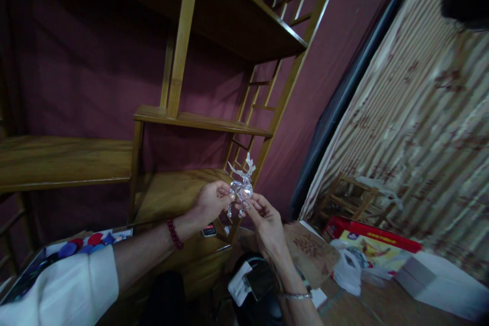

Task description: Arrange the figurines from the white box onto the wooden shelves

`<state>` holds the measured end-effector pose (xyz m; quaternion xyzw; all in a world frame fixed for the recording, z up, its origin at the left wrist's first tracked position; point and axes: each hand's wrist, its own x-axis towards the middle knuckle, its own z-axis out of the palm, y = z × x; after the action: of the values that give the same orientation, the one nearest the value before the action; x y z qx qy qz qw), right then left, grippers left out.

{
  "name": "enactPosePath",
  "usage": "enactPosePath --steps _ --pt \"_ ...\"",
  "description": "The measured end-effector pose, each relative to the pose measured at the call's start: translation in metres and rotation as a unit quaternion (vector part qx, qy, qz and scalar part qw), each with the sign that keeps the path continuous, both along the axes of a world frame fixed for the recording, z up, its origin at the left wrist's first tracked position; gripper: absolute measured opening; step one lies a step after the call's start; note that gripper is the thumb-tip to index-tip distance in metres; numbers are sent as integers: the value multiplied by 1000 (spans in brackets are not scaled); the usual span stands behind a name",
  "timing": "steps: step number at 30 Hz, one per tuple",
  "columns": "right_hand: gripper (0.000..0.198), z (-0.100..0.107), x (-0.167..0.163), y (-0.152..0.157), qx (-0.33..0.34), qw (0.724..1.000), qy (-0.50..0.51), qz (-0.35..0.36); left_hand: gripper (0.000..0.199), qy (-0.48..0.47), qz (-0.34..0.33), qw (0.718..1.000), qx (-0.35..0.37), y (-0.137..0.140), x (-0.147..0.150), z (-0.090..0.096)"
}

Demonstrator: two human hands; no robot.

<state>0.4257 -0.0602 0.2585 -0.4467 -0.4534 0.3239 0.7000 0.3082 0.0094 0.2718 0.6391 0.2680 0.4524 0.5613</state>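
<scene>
A clear, glassy deer figurine (244,188) with branching antlers is held up between both hands, in front of the shelf unit. My left hand (214,199) pinches its left side between thumb and fingers; a dark red bead bracelet circles that wrist. Closed on the lower right of the body is my right hand (267,224), with a silvery bracelet on its wrist. The antlers point upward and the legs hang below the fingers. My fingertips cover part of the body.
Wooden shelves (202,121) stand ahead against a maroon wall. At lower left lies a box of colourful items (86,244). To the right are a cardboard box (309,252), a white plastic bag (347,270), a red-and-yellow box (378,244), a white box (439,282) and a striped curtain (412,112).
</scene>
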Motion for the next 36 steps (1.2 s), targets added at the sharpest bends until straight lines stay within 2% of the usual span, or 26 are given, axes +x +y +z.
enactPosePath --steps 8,14,20,29,36 --pt "33 13 6 2 10 999 -35 -24 9 7 -6 999 31 11 11 6" --pt "31 18 16 5 25 998 -52 -17 7 48 37 995 78 19 20 13" --pt "33 27 25 7 37 997 -66 -28 8 49 26 991 118 27 29 22" --pt "32 43 40 11 44 994 -96 -22 6 116 43 969 213 29 37 47" --pt "32 54 45 14 49 994 -90 -40 7 166 66 949 260 23 37 70"
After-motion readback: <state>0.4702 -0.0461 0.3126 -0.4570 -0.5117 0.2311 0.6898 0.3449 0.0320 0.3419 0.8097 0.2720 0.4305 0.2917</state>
